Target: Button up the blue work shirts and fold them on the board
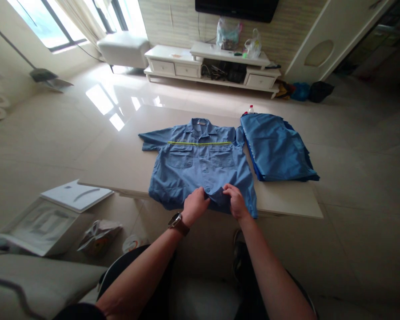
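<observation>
A blue short-sleeved work shirt (200, 155) lies front up on the low table (120, 164), its collar away from me. A yellow stripe crosses its chest above two flap pockets. Near the bottom of the button front, my left hand (196, 205) pinches the cloth. My right hand (236, 201) grips the hem a little to the right, with the fabric between the hands lifted and bunched. The shirt's right sleeve is partly tucked beside a stack of folded blue garments (276, 146).
A small bottle (251, 109) stands behind the stack. Beyond the table is a white TV cabinet (186, 62) with plastic bags on it. On the floor at left sit an open white box (43, 226) and a bag (100, 238). A sofa (36, 284) is at lower left.
</observation>
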The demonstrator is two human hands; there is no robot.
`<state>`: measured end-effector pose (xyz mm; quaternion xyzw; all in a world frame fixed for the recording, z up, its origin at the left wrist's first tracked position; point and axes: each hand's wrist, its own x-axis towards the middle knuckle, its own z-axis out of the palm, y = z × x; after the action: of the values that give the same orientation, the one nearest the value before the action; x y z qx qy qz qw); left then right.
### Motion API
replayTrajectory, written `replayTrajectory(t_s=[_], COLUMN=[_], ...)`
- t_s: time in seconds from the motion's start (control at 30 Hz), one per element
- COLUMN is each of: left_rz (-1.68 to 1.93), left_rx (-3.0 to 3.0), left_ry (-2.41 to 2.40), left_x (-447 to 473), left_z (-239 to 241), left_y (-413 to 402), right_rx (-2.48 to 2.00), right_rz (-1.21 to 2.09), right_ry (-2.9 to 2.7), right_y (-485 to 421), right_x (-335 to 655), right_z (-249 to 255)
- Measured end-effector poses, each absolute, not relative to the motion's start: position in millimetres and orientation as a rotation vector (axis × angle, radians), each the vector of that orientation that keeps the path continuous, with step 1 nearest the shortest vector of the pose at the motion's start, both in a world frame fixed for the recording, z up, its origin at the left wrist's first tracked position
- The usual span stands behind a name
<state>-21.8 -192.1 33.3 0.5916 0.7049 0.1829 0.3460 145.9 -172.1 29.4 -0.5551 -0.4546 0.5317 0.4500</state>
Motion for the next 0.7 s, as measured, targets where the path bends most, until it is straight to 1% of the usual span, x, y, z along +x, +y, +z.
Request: replayTrajectory(t_s=[0.13, 0.23, 0.3, 0.37, 0.43, 0.47, 0.57, 0.7], left_rz=[0.216, 0.158, 0.161, 0.183, 0.221, 0.244, 0.323, 0.368], left_rx=[1.697, 1.772, 1.798, 1.803, 1.782, 1.77, 1.757, 1.805], left_ry=[1.925, 1.961, 1.964, 1.964, 1.968, 1.965, 1.931, 1.856], left_x=[-24, -26, -27, -27, -27, -27, -28, -30], left_z=[37, 37, 36, 36, 38, 39, 42, 43], left_y=[-188, -184, -183, -181, -180, -179, -178, -178], right_rx=[-1.397, -1.483, -1.593, -1.667, -1.64, -1.597, -1.482, -1.505], right_rz=[1.312, 1.232, 1.069, 0.799, 0.572, 0.517, 0.56, 0.628], right_ry=[-1.194, -1.18, -1.179, -1.269, -1.462, -1.596, -1.999, -2.127], right_y=[-172, -168, -166, -166, -169, -171, -179, -184], right_x=[150, 157, 161, 163, 160, 157, 145, 134], right_z=[29, 25, 23, 23, 23, 24, 23, 18])
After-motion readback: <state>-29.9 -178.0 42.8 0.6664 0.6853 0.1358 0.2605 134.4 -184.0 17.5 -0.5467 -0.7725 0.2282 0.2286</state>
